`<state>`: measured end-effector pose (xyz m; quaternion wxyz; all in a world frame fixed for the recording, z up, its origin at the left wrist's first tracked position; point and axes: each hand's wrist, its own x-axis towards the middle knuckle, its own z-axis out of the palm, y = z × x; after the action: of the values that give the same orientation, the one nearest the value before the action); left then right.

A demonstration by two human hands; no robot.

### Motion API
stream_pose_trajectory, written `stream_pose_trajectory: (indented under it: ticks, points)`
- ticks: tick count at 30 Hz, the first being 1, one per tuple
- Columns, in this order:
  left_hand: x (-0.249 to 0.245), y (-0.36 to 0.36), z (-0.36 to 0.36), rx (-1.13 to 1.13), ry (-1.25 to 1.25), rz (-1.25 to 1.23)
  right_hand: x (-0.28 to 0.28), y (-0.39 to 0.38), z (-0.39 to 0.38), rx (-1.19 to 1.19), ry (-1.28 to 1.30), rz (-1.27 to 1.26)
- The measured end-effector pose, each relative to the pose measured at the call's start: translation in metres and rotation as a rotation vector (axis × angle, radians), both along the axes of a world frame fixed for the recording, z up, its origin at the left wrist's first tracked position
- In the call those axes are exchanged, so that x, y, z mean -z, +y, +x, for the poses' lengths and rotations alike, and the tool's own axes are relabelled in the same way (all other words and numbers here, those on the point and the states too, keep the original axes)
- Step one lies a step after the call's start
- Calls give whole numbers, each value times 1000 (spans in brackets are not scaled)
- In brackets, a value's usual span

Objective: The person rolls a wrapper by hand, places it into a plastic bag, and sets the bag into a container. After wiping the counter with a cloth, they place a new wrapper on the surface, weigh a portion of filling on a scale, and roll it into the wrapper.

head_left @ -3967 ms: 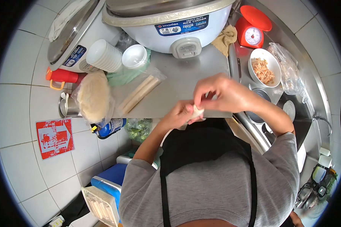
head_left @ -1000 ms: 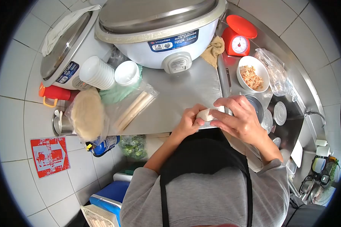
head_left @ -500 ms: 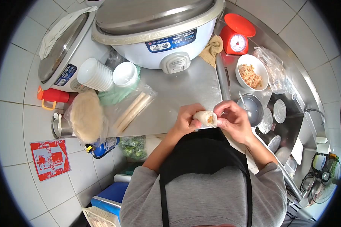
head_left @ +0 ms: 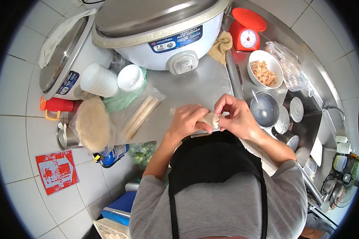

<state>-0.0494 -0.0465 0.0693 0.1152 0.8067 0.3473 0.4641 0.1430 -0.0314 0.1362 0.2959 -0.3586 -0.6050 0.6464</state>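
Note:
A pale wrapped roll lies across my hands near the steel counter's front edge. My left hand is wrapped round its middle from above, and its far end pokes out on the left. My right hand pinches the wrapper at the roll's right end. Two more rolls rest in a clear plastic bag, left of my hands. Further left is a bagged stack of round wrappers. A white bowl of shredded filling stands to the right, above a metal pot with a spoon.
Rice cookers line the back, with stacked white cups in front. A red scale, a cloth and a plastic bag sit at the back right. Round lids lie in the sink area.
The roll has turned sideways; its right end, which showed filling, is now covered by wrapper. My left hand has shifted left over it, and my right hand has risen and pinches the end.

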Motion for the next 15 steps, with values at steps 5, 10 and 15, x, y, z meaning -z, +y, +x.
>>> stream_pose_trajectory:
  ticks: [5,10,15]
  points:
    - [7,-7,0,52,-224,-258,-21,3,4,-74,68,-103]
    - [7,-13,4,102,-402,-363,-24,0,8,-100,133,-41]
    - [4,-19,7,226,-482,-505,-21,15,7,-182,159,-250]
